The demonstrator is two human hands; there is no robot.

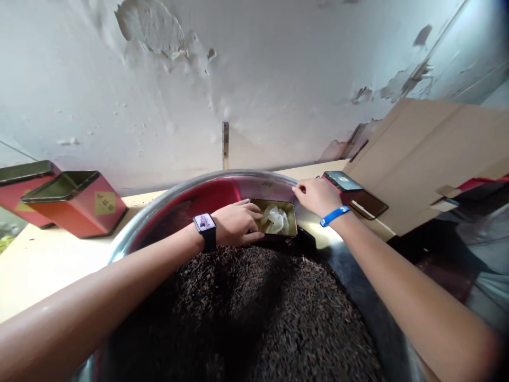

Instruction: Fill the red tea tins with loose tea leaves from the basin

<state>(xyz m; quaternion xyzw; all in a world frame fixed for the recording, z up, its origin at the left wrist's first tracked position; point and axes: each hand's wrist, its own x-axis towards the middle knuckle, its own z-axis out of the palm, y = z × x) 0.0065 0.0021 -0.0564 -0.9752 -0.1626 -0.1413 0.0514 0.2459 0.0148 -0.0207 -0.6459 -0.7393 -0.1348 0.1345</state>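
Observation:
My left hand (236, 223), wearing a black watch, grips the left side of an open rectangular tin (293, 218), its fingers over the rim. Inside the tin lies a crumpled, translucent whitish bag (276, 218). The tin rests against the far wall of a big round metal basin (159, 212), above dark loose tea leaves (294, 302). To the right, over the basin's far rim, is my right hand (318, 195), with a blue wristband. Its fingers are curled closed, and whatever they may hold is hidden.
Two red open tins, one farther left (19, 188) and one nearer (85, 204), stand on the pale tabletop (35, 265). Beyond my right hand are a tin (344, 181) and a dark-edged lid (369, 204). Cardboard (425, 154) stands at right; a peeling wall (270, 90) rises behind.

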